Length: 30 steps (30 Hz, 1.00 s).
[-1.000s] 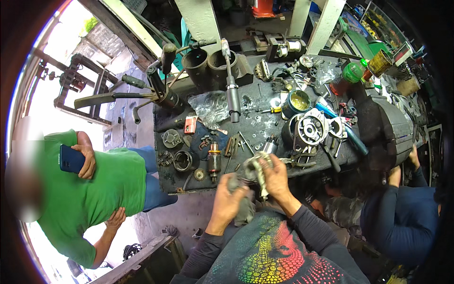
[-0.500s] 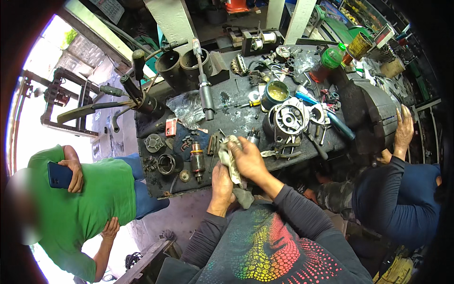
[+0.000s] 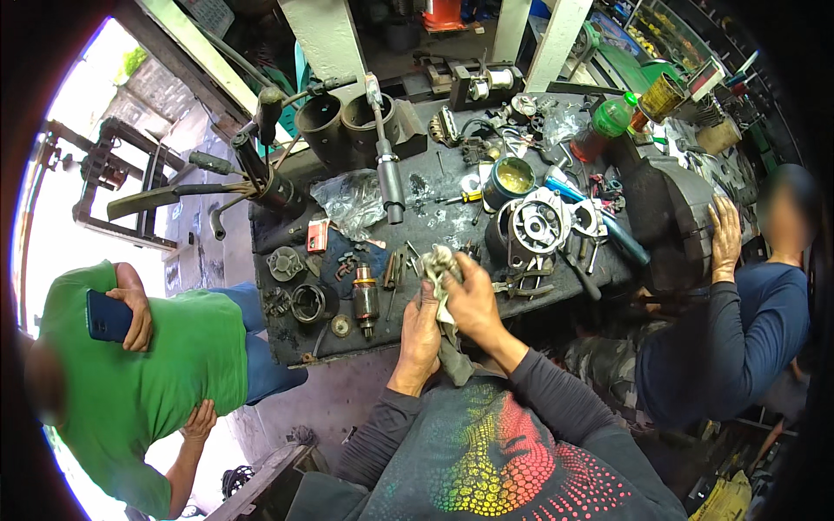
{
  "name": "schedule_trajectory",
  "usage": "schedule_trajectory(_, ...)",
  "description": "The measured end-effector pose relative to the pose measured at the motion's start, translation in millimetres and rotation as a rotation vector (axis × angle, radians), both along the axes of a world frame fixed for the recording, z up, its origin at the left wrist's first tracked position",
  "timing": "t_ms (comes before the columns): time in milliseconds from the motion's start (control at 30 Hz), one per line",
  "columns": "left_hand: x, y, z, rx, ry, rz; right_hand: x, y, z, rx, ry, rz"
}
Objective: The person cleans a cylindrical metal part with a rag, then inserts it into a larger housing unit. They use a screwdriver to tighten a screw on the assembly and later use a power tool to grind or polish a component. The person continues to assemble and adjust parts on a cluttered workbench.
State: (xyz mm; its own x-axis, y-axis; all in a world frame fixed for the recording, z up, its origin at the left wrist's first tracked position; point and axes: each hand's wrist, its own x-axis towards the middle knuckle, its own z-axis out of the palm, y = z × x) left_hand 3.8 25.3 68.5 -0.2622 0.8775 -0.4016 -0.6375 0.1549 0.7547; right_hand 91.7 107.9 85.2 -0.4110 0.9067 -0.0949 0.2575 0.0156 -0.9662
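At the near edge of the workbench, my left hand (image 3: pixel 419 340) and my right hand (image 3: pixel 474 300) are closed around a stained, pale rag (image 3: pixel 440 259). The rag's crumpled top sticks up above my fingers, and a darker grey end hangs toward my shirt. Just left of my hands stands a motor armature (image 3: pixel 365 297) with a copper-coloured band. Beyond it lies a dark ring-shaped housing (image 3: pixel 310 302). Pliers (image 3: pixel 524 288) rest to the right of my right hand, below a silver cast-metal housing (image 3: pixel 539 222). Whatever may be inside the rag is hidden.
A tub of yellowish grease (image 3: pixel 512 176), a green-capped bottle (image 3: pixel 605 127) and a steel shaft tool (image 3: pixel 387 174) occupy the bench (image 3: pixel 417 230). At left stands a person in green (image 3: pixel 165 347) holding a phone; at right another person's hand (image 3: pixel 726 239) rests on a big dark block (image 3: pixel 665 217).
Both my hands still grip the rag; they have shifted a little, with the right twisting over it. The person at right has moved, and their head now shows.
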Motion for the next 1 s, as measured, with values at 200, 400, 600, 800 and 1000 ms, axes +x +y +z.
schedule_trajectory(200,-8.8,-2.3,2.0,-0.014,-0.331,0.039,9.1,13.9,16.2,-0.562,0.777,-0.14)
schedule_trajectory(400,-5.1,4.3,-19.4,0.16,-0.725,0.081,17.5,-15.7,25.6,0.237,0.136,-0.047)
schedule_trajectory(600,-17.1,10.2,-33.2,0.039,-0.357,0.294,21.4,-37.8,35.0,0.645,-0.432,0.392)
schedule_trajectory(800,-30.6,17.1,-13.9,0.093,-0.391,0.321,36.3,-28.5,50.5,0.359,-0.276,0.288)
schedule_trajectory(1000,-9.5,27.0,-5.2,0.193,-0.098,0.248,-21.1,-12.9,-8.0,0.086,-0.333,-0.117)
